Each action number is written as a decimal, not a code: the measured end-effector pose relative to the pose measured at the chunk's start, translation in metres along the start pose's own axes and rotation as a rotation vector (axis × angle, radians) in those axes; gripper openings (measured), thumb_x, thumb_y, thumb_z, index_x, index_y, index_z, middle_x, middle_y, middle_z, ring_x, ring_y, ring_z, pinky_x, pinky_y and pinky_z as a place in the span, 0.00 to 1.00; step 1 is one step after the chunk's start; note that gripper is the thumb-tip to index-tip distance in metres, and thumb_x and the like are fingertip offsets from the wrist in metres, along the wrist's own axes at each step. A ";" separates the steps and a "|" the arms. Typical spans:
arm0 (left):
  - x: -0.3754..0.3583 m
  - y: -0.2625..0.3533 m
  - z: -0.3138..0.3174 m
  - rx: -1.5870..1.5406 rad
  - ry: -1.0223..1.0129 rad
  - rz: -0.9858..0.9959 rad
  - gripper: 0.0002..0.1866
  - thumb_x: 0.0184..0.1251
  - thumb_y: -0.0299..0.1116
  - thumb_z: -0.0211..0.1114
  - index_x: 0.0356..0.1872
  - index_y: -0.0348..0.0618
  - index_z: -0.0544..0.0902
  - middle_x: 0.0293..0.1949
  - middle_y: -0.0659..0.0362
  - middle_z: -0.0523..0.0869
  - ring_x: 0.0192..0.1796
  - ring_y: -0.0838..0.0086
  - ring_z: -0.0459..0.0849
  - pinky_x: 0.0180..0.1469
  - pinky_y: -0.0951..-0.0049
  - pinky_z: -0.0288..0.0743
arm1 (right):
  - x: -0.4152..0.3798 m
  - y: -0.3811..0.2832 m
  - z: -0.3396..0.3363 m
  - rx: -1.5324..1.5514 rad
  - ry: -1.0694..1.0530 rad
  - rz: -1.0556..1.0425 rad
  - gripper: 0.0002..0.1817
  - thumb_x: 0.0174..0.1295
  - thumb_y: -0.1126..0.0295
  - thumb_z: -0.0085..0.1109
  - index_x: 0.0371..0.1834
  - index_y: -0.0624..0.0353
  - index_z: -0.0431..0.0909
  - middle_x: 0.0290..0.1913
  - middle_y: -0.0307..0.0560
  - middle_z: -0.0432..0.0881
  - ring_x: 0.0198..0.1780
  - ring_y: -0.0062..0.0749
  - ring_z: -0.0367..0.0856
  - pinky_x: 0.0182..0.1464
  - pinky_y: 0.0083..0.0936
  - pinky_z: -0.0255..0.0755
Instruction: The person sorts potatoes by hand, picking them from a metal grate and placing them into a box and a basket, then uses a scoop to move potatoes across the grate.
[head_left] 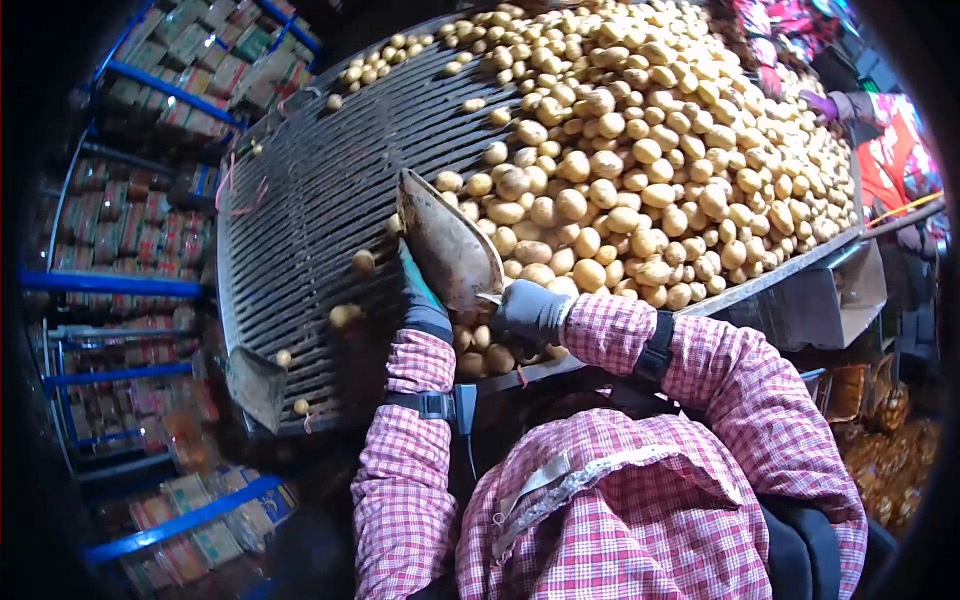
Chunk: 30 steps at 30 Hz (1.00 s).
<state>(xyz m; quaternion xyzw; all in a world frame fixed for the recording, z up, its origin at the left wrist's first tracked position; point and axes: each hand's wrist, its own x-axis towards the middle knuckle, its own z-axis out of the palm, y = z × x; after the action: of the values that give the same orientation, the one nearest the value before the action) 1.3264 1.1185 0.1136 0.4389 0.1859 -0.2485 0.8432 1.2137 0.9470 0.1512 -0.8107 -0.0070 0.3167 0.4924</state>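
Observation:
A worn metal scoop (450, 245) lies tilted over the slatted metal table (310, 210), at the near edge of a large heap of potatoes (640, 150). My right hand (530, 312), in a grey glove, is closed on the scoop's handle end. My left hand (420, 290), in a green and grey glove, is against the scoop's left side, its fingers partly hidden by the scoop's edge. A few loose potatoes (363, 262) lie on the slats to the left of that hand.
Another metal scoop (257, 388) rests at the table's near left corner. Stacked packages on blue racks (110, 285) stand at the left. Across the heap, co-workers' gloved hands (820, 104) reach in at the upper right. An open cardboard box (850, 290) is below the right edge.

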 end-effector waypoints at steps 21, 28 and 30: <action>-0.146 0.067 -0.008 0.367 0.321 0.478 0.35 0.77 0.63 0.46 0.73 0.49 0.70 0.70 0.63 0.73 0.69 0.72 0.70 0.68 0.62 0.63 | -0.011 -0.013 0.012 -0.357 -0.047 -0.292 0.20 0.59 0.54 0.56 0.34 0.60 0.88 0.31 0.57 0.87 0.32 0.49 0.88 0.40 0.41 0.82; -0.210 0.064 -0.126 0.313 0.590 0.363 0.32 0.75 0.60 0.51 0.72 0.55 0.70 0.71 0.61 0.72 0.72 0.69 0.67 0.72 0.62 0.55 | 0.021 -0.021 0.071 -0.420 -0.372 -0.232 0.25 0.59 0.43 0.62 0.38 0.57 0.90 0.33 0.49 0.89 0.34 0.39 0.89 0.40 0.35 0.82; -0.204 0.054 -0.139 0.280 0.618 0.353 0.34 0.73 0.61 0.53 0.73 0.53 0.69 0.71 0.60 0.71 0.73 0.68 0.64 0.73 0.59 0.54 | 0.010 -0.029 0.062 -0.467 -0.368 -0.123 0.30 0.56 0.38 0.64 0.38 0.57 0.90 0.33 0.49 0.89 0.32 0.40 0.88 0.38 0.36 0.81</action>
<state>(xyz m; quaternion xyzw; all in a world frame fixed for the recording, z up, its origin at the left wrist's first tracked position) 1.1800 1.3129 0.1816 0.6293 0.3174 0.0215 0.7090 1.1979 1.0143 0.1501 -0.8290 -0.2178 0.4176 0.3017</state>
